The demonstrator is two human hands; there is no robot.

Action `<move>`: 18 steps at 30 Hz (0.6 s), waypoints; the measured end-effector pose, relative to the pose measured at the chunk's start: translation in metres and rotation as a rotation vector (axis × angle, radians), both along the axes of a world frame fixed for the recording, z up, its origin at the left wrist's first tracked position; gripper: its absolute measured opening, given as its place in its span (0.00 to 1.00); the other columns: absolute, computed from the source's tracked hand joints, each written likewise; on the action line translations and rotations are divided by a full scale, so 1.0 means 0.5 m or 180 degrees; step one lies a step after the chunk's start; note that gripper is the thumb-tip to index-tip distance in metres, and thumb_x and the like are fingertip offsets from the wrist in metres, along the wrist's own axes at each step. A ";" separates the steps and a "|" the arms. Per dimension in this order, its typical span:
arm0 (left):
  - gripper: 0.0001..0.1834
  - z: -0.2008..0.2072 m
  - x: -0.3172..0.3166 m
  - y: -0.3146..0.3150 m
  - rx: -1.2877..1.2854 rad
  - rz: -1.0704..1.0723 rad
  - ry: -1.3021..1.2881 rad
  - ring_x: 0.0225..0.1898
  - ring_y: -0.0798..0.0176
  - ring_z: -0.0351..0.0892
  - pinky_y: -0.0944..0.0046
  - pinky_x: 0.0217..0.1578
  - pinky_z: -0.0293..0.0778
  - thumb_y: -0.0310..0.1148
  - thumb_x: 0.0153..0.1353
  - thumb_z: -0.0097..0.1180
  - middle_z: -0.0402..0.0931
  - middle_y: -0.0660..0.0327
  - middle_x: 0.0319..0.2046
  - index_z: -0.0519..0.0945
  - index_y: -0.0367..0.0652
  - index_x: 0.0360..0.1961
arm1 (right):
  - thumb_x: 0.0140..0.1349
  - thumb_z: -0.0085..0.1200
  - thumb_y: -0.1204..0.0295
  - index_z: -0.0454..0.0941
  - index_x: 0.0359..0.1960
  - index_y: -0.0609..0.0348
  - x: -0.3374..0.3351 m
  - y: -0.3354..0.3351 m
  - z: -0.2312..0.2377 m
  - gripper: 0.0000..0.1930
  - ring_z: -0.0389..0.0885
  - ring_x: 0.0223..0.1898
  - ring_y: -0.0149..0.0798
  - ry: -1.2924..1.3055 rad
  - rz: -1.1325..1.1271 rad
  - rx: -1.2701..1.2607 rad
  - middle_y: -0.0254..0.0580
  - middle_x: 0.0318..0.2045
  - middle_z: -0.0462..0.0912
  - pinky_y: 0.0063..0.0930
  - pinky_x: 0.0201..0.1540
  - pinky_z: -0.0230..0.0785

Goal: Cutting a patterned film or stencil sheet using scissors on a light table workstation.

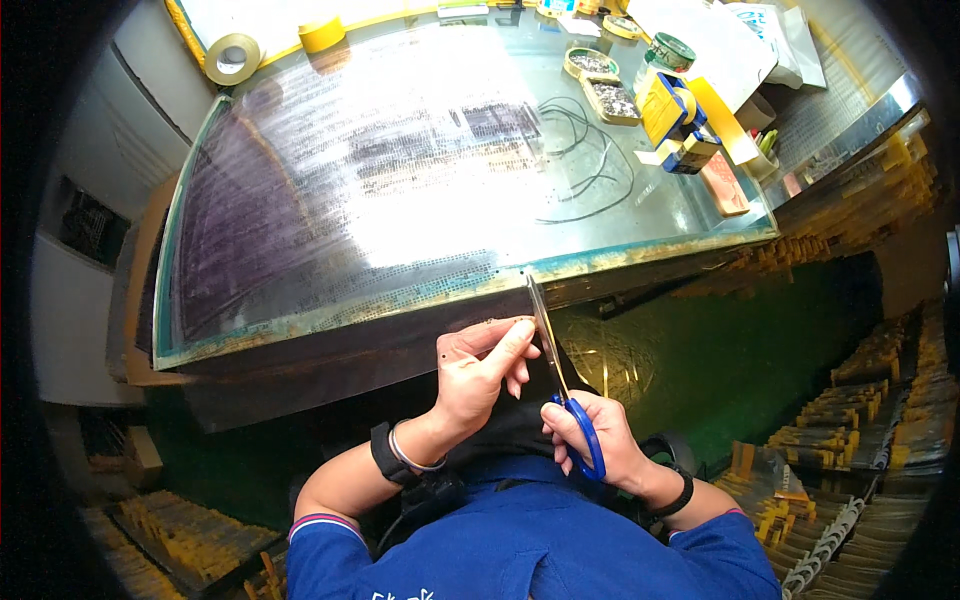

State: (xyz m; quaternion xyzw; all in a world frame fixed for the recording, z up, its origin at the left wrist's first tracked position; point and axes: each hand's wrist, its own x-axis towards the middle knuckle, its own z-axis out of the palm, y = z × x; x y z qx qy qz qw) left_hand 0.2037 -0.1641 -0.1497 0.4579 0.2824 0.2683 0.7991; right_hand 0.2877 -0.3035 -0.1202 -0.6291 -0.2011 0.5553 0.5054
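Note:
A dark see-through film sheet (300, 392) lies over the glass-topped table (680, 235) and hangs past its near edge. At the sheet's right end, my left hand (475, 375) pinches its edge between thumb and fingers; part of this hand shows through the film. My right hand (600, 435) grips a pair of scissors (590, 450) by the blue handles. Its metal blades point away from me, just right of my left fingertips, with the tips by the table's near edge. The blades look nearly closed, and whether film sits between them I cannot tell.
Tape rolls (233, 59) stand at the far left. Far right are a yellow-and-blue tape dispenser (675, 115), open tins (610, 99) of small dark pieces, and a thin dark cord (600, 165). Hanging sheets with yellow tabs (850, 400) line the right side.

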 end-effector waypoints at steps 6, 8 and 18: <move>0.10 0.003 -0.007 -0.002 0.0050 -0.0046 0.0036 0.16 0.75 0.70 0.78 0.12 0.65 0.30 0.57 0.54 0.77 0.59 0.22 0.79 0.34 0.36 | 0.58 0.53 0.60 0.71 0.20 0.58 0.002 0.003 -0.007 0.16 0.68 0.12 0.20 -0.0226 0.0016 -0.0025 0.29 0.12 0.69 0.14 0.13 0.60; 0.10 0.002 -0.010 -0.004 0.0083 -0.0038 0.0052 0.15 0.75 0.70 0.78 0.11 0.64 0.30 0.57 0.54 0.77 0.59 0.22 0.78 0.34 0.36 | 0.58 0.54 0.60 0.70 0.19 0.58 0.001 0.006 0.002 0.16 0.68 0.11 0.20 -0.0277 0.0023 -0.0114 0.29 0.11 0.69 0.14 0.13 0.60; 0.09 -0.010 -0.027 -0.017 0.0160 -0.0190 0.0041 0.17 0.75 0.71 0.78 0.13 0.66 0.30 0.57 0.54 0.76 0.60 0.24 0.79 0.35 0.36 | 0.57 0.54 0.59 0.69 0.17 0.57 0.005 0.014 -0.008 0.18 0.67 0.10 0.20 -0.0282 -0.0007 -0.0006 0.29 0.10 0.69 0.14 0.12 0.58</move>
